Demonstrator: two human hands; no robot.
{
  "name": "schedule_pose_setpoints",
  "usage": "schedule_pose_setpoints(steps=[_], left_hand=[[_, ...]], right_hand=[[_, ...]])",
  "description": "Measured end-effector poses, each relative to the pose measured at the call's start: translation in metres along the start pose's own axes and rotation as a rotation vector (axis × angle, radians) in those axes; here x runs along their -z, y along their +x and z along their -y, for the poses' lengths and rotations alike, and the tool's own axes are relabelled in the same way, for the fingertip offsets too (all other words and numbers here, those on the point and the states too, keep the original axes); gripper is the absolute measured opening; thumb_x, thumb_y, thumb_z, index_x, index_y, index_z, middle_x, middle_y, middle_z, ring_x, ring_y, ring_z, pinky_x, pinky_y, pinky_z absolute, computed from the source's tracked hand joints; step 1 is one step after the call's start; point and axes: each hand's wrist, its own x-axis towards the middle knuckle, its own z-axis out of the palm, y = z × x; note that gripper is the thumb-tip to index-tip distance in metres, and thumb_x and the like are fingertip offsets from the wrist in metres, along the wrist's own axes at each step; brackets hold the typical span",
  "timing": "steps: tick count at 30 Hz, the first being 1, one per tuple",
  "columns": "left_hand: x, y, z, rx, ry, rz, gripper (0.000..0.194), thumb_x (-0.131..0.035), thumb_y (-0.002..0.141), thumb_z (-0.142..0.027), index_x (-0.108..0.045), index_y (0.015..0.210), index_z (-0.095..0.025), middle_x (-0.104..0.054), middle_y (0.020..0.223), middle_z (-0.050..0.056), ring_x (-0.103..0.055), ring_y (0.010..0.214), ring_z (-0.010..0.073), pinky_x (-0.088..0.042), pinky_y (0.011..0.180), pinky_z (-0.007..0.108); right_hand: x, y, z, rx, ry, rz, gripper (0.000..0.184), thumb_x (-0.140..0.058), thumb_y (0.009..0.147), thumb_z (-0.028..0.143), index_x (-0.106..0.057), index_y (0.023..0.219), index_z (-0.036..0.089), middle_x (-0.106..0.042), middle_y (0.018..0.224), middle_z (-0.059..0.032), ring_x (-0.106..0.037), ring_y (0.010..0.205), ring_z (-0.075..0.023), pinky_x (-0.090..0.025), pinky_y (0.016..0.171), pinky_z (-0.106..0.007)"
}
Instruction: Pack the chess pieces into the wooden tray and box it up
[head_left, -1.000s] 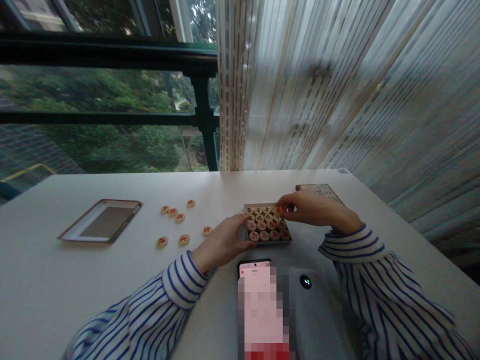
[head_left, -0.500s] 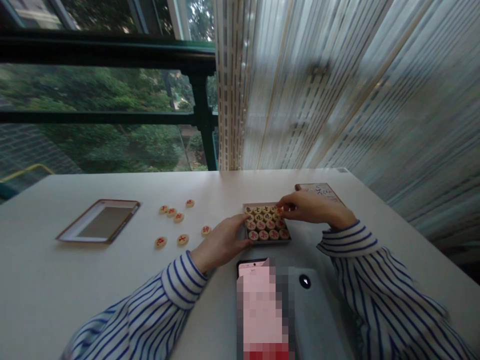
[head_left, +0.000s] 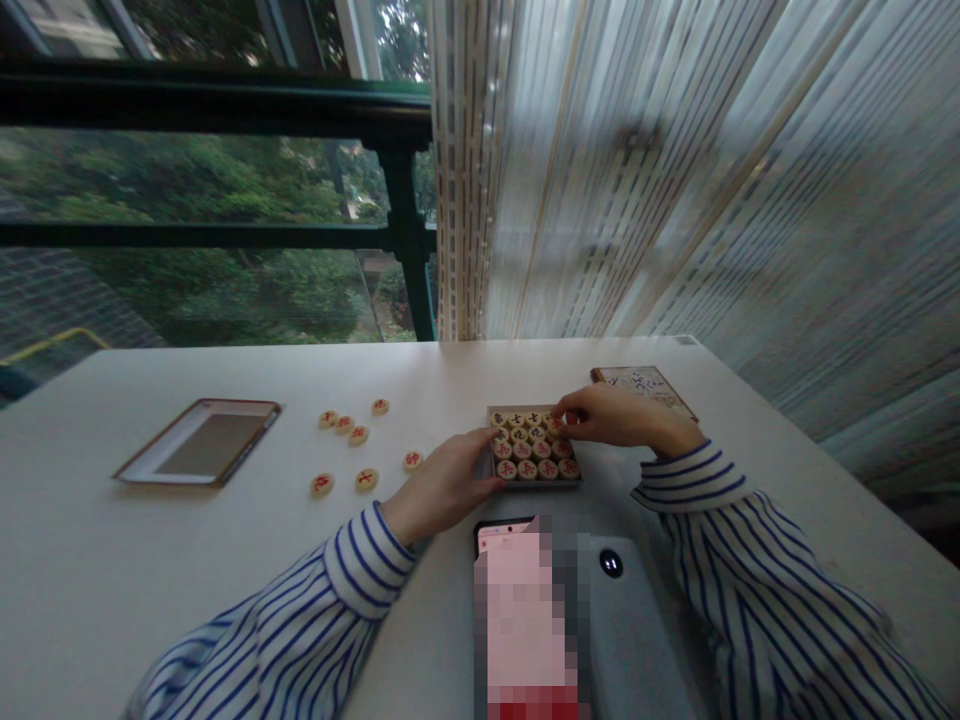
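Xiangqi box (head_left: 536,486), open on white table (head_left: 187,590), filled with rows of round pieces (head_left: 527,470). Left hand (head_left: 442,490) clamped on box's left end, thumb at near corner. Right hand (head_left: 561,418) at far right corner, fingertips touching red-marked piece (head_left: 557,427); whether pinched, cannot tell. Seven loose red-marked discs (head_left: 366,480) left of box; shallow rectangular tray (head_left: 210,443) farther left. Smartphone (head_left: 525,620) nearer wearer.

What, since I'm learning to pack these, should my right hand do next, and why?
Probably settle the red-marked piece gently, then let go: your right hand has its fingertips at it, by the box's right side, while your left hand steadies the box.
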Motion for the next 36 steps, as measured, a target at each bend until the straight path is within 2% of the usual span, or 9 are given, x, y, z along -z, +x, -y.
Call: schedule_pose_setpoints(steps=[8, 16, 24, 32, 36], left_hand=[[-0.0016, -0.0007, 0.0018, -0.018, 0.009, -0.036, 0.055, -0.060, 0.070, -0.028, -0.045, 0.122, -0.017, -0.053, 0.123, 0.009, -0.049, 0.112, 0.0205, -0.037, 0.097, 0.034], [-0.0018, -0.0010, 0.0016, -0.001, 0.016, -0.032, 0.053, -0.059, 0.071, -0.030, -0.045, 0.121, -0.019, -0.054, 0.122, 0.008, -0.049, 0.112, 0.0212, -0.037, 0.097, 0.036], [-0.0006, -0.0006, 0.0016, -0.011, 0.012, -0.012, 0.053, -0.059, 0.071, -0.030, -0.045, 0.121, -0.020, -0.053, 0.122, 0.008, -0.049, 0.112, 0.0211, -0.037, 0.097, 0.035], [-0.0005, -0.0007, -0.0003, -0.025, 0.021, -0.019, 0.052, -0.058, 0.072, -0.030, -0.046, 0.120, -0.015, -0.054, 0.121, 0.009, -0.049, 0.111, 0.0205, -0.037, 0.097, 0.033], [-0.0011, -0.0004, 0.0011, -0.022, 0.020, -0.013, 0.052, -0.058, 0.072, -0.029, -0.045, 0.120, -0.017, -0.053, 0.122, 0.009, -0.049, 0.112, 0.0206, -0.036, 0.098, 0.034]], right_hand=[[0.0011, 0.0006, 0.0004, -0.013, 0.000, 0.023, 0.029, -0.048, 0.076, 0.040, -0.067, 0.092, 0.023, -0.065, 0.075, -0.0025, -0.055, 0.062, -0.0139, -0.034, 0.054, -0.024], [-0.0002, 0.0015, -0.0013, -0.024, 0.007, 0.034, 0.031, -0.048, 0.076, 0.043, -0.067, 0.091, 0.024, -0.065, 0.075, -0.0021, -0.054, 0.062, -0.0138, -0.035, 0.054, -0.024], [-0.0009, 0.0027, -0.0014, -0.026, 0.016, 0.060, 0.027, -0.049, 0.076, 0.036, -0.067, 0.089, 0.022, -0.065, 0.072, -0.0025, -0.054, 0.061, -0.0137, -0.034, 0.053, -0.024], [0.0002, -0.0003, -0.0036, -0.009, 0.021, 0.042, 0.033, -0.048, 0.077, 0.041, -0.066, 0.096, 0.021, -0.065, 0.073, -0.0036, -0.054, 0.061, -0.0142, -0.034, 0.054, -0.024], [0.0002, -0.0007, -0.0051, 0.019, 0.045, 0.027, 0.032, -0.046, 0.079, 0.036, -0.064, 0.102, 0.022, -0.066, 0.078, -0.0040, -0.055, 0.066, -0.0145, -0.036, 0.057, -0.024]])
